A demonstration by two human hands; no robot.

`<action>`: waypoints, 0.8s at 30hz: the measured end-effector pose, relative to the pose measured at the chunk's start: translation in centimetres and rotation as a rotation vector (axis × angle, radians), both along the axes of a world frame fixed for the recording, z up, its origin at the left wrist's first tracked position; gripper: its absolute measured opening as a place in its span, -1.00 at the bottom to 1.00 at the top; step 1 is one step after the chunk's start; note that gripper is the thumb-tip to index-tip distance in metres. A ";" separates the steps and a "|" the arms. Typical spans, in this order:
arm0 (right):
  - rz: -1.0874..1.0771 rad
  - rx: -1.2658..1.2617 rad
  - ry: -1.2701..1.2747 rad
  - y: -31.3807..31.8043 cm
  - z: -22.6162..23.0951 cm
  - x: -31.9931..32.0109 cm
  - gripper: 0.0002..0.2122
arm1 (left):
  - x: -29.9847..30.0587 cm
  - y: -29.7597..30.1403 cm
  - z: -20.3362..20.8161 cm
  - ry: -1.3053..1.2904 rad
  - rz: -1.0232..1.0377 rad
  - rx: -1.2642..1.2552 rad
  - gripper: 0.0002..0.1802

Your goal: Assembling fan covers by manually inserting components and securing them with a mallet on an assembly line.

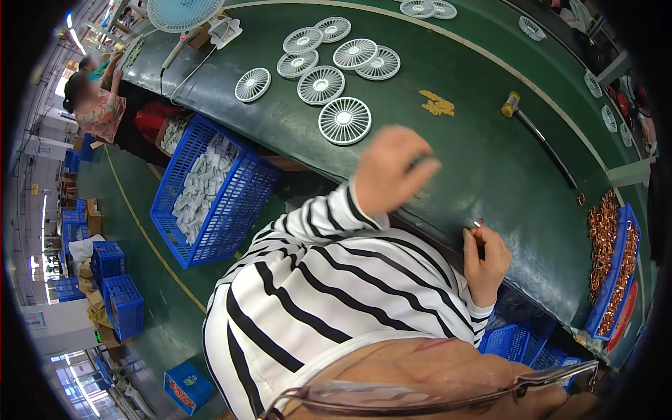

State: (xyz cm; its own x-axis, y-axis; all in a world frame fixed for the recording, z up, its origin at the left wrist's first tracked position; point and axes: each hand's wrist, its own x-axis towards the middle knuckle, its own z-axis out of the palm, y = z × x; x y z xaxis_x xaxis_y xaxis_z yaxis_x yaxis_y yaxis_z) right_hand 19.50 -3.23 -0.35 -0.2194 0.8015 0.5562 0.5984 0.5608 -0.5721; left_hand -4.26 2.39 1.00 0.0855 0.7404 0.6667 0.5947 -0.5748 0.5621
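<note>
My right hand, at the table's front edge, pinches a small copper-coloured metal part between thumb and fingertips. A shiny bright spot shows on that part. Over the table edge to the left is my left hand, smeared by motion, its fingers bent; whether it holds anything does not show. Just beyond it lies a white round fan-like grille. Several more such grilles, including one behind it, are spread farther back. A hammer with a yellowish head and dark handle rests on the right of the green table.
A blue tray of small copper parts stands at the right edge, beside a loose pile of copper parts. Left of me is a blue crate of wrapped pieces. A fan stands far left, near another person.
</note>
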 end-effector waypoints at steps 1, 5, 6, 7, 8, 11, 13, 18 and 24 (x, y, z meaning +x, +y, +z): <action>-0.034 0.000 0.031 -0.2 0.0 0.1 -0.89 | -1.7 0.4 0.1 0.047 0.090 0.009 -0.72; -0.102 -0.083 0.100 -0.3 -0.4 0.5 -0.91 | -7.5 0.9 -1.4 0.345 0.411 -0.022 -0.50; -0.113 -0.110 0.115 -0.2 -0.4 0.5 -0.91 | -8.2 0.7 -1.8 0.433 0.468 -0.050 -0.47; -0.126 -0.116 0.114 -0.2 -0.4 0.5 -0.91 | -8.5 0.5 -2.2 0.465 0.485 -0.098 -0.46; -0.130 -0.151 0.166 -0.2 -0.5 0.5 -0.91 | -8.7 0.4 -2.6 0.457 0.462 -0.115 -0.49; -0.170 -0.236 0.284 0.2 -1.0 0.4 -0.88 | -8.1 0.4 -2.8 0.409 0.394 -0.121 -0.57; -0.179 -0.290 0.375 0.6 -1.6 0.2 -0.87 | -7.8 0.5 -2.8 0.434 0.372 -0.073 -0.56; -0.066 -0.495 0.836 1.1 -1.0 -0.2 -0.85 | -7.0 1.2 -1.8 0.345 0.347 -0.201 -0.38; -0.056 -0.491 0.924 0.9 -0.7 -0.1 -0.85 | -4.0 1.4 -1.4 0.066 0.230 -0.411 -0.52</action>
State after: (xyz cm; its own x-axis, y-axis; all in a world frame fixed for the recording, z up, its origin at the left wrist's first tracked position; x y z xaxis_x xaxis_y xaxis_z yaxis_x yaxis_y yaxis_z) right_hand 19.35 -2.36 -1.01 0.1696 0.9805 0.0994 -0.1695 0.1284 -0.9771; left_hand -8.27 3.76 -0.38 -0.0789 0.9463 0.3135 0.7226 -0.1623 0.6720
